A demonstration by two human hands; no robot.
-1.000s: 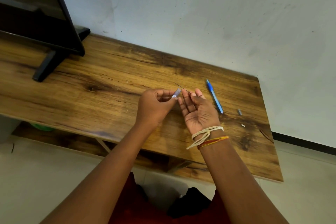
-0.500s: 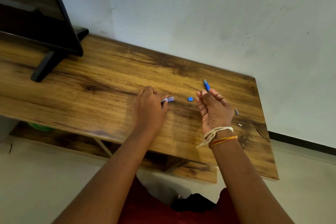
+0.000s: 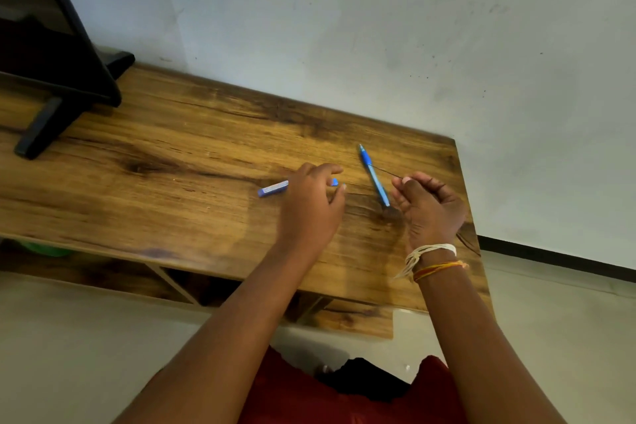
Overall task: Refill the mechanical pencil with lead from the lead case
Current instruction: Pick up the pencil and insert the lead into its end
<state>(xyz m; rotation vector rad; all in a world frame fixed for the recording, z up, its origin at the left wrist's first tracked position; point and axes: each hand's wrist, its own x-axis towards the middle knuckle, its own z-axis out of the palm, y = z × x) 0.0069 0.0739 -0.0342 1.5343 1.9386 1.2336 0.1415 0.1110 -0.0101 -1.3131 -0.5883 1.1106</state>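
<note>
The blue mechanical pencil (image 3: pixel 374 177) lies on the wooden table (image 3: pixel 192 162), tip pointing away from me. My right hand (image 3: pixel 426 206) is just right of it and pinches a thin dark lead (image 3: pixel 384 171) that crosses over the pencil. The purple-blue lead case (image 3: pixel 273 189) lies on the table to the left of my left hand (image 3: pixel 311 206), apart from it. My left hand hovers palm down with fingers spread, holding nothing. A small blue cap (image 3: pixel 334 182) lies by its fingertips.
A black TV on a stand (image 3: pixel 58 79) occupies the table's far left. A pale wall (image 3: pixel 378 27) runs along the table's back edge. The table's right edge is just beyond my right hand. A lower shelf (image 3: pixel 344 317) sits under the table.
My left hand has set the lead case down on the table and moved right of it. My right hand shifted right, still pinching the lead; the pencil now shows fully.
</note>
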